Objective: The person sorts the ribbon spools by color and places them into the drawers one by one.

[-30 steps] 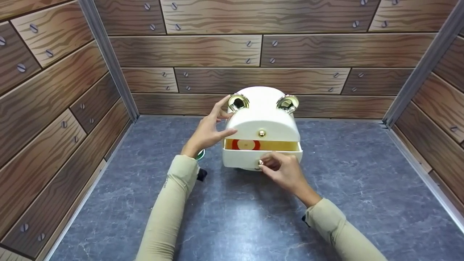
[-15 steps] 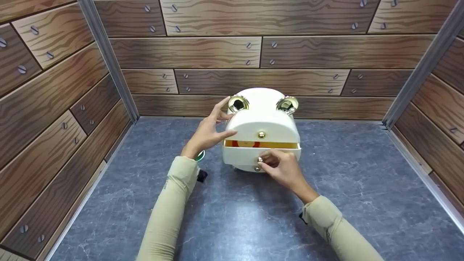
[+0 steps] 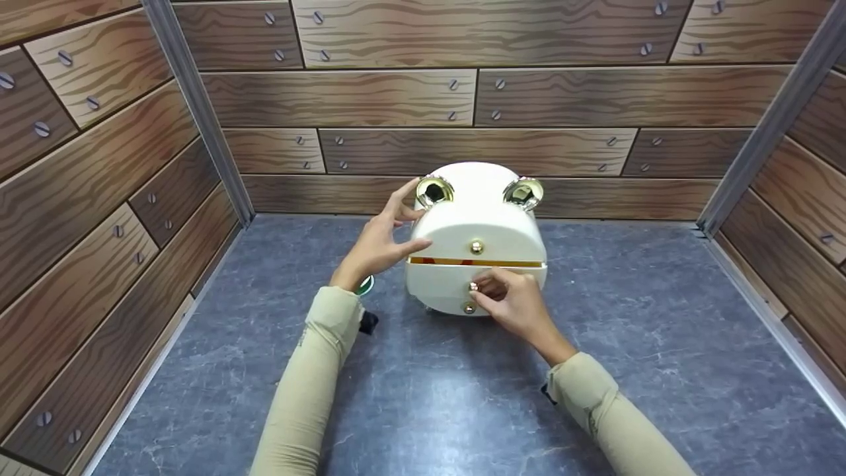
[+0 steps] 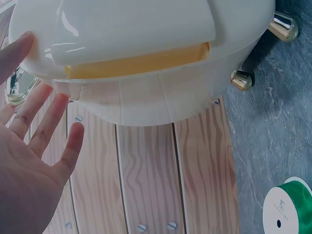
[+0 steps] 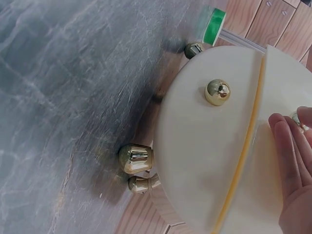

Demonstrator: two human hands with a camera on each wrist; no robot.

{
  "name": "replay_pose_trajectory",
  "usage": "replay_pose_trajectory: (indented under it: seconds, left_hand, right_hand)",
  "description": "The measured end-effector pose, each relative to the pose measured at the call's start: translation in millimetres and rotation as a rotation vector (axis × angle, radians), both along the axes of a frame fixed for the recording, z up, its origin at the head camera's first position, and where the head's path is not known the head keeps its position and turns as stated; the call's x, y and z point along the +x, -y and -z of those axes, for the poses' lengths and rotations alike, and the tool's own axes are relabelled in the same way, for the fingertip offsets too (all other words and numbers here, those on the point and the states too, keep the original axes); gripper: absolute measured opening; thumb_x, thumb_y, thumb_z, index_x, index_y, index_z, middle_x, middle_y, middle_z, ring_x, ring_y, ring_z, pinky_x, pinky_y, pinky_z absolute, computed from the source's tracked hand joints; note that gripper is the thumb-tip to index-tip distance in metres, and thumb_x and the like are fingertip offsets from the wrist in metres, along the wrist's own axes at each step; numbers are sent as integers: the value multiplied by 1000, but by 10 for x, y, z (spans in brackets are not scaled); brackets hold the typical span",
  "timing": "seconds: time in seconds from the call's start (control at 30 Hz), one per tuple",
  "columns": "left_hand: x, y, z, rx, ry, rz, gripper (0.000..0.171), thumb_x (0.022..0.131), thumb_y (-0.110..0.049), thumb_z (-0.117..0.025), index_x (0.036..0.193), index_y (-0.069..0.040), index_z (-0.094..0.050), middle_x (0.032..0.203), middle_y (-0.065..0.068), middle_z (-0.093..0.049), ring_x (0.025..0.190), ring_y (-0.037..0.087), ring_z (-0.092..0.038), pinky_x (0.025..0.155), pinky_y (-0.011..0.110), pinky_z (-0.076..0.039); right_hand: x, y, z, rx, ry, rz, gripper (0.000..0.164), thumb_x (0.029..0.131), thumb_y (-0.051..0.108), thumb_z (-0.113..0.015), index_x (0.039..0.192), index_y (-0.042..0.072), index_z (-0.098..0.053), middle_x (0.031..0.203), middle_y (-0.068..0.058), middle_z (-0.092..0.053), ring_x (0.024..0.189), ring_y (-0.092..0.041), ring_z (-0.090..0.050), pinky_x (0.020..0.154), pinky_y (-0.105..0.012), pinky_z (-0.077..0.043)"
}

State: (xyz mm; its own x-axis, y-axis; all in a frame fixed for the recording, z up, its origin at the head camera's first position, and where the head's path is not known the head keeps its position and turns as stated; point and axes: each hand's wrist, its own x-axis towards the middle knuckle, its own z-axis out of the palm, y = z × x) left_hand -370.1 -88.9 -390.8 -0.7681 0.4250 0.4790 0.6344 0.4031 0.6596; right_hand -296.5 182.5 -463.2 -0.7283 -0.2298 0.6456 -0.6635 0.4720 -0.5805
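Observation:
A white rounded cabinet (image 3: 476,215) with gold knobs and two gold ring-shaped eyes on top stands on the floor. Its middle drawer (image 3: 439,281) is out a little, leaving a narrow orange-yellow gap under the top section. My right hand (image 3: 519,304) pinches that drawer's gold knob (image 3: 473,286) between thumb and fingers. Below it sits another gold knob (image 5: 217,92) on the bottom panel. Spread along the cabinet's left side, my left hand (image 3: 380,241) touches it, thumb (image 4: 22,46) at the front and fingertips near the left gold eye (image 3: 434,190).
A spool of green ribbon (image 4: 287,209) lies on the dark marbled floor (image 3: 423,396), left of the cabinet and partly behind my left wrist. Gold feet (image 5: 135,158) hold the cabinet up. Wood-patterned walls (image 3: 396,96) enclose the back and both sides.
The middle drawer has slid inward with my right hand on its knob, and its opening has narrowed to a slit. The red and cream disc inside is mostly hidden. My left hand stays put.

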Motion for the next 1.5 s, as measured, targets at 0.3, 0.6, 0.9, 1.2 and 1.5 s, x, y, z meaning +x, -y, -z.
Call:
replay_pose_trajectory:
  seconds: [0.3, 0.6, 0.9, 1.2, 1.5]
  left_hand:
    - [-6, -3, 8, 10, -1, 15, 102, 87, -41, -84, 166, -35, -19, 131, 3, -69, 126, 32, -62, 113, 59, -44]
    - [0, -6, -4, 10, 8, 8, 102, 86, -42, -84, 165, -38, -20, 129, 1, -69, 124, 31, -62, 113, 54, -45]
    - [3, -4, -17, 12, 14, 8, 102, 86, -41, -85, 165, -39, -20, 128, 0, -69, 125, 23, -62, 113, 51, -46]
    - [8, 3, -12, 0, 11, 3, 102, 87, -41, -84, 165, -40, -19, 128, 1, -68, 124, 30, -62, 112, 48, -46]
    - [6, -10, -9, 12, 19, 15, 103, 87, -38, -85, 166, -35, -19, 130, 3, -69, 123, 31, -62, 113, 55, -45]
  right_hand:
    - [-44, 9, -9, -15, 11, 7, 15, 80, 0, -86, 92, 3, -76, 80, -7, -78, 68, -19, -75, 61, -22, -60]
    - [-86, 15, -10, -26, 1, 14, 15, 80, -1, -85, 91, 2, -76, 80, -8, -78, 68, -21, -75, 62, -21, -60]
    - [-109, 32, -12, -7, -13, 37, 14, 81, 0, -85, 90, 2, -75, 81, -8, -78, 69, -21, -76, 62, -24, -61]
    - [-115, 34, -17, -6, -19, 38, 14, 80, 0, -85, 89, 2, -75, 80, -9, -78, 68, -22, -75, 61, -30, -62]
    - [-99, 42, -20, 1, -15, 60, 15, 80, 1, -86, 89, 3, -75, 80, -9, -78, 68, -21, -75, 61, -25, -61]
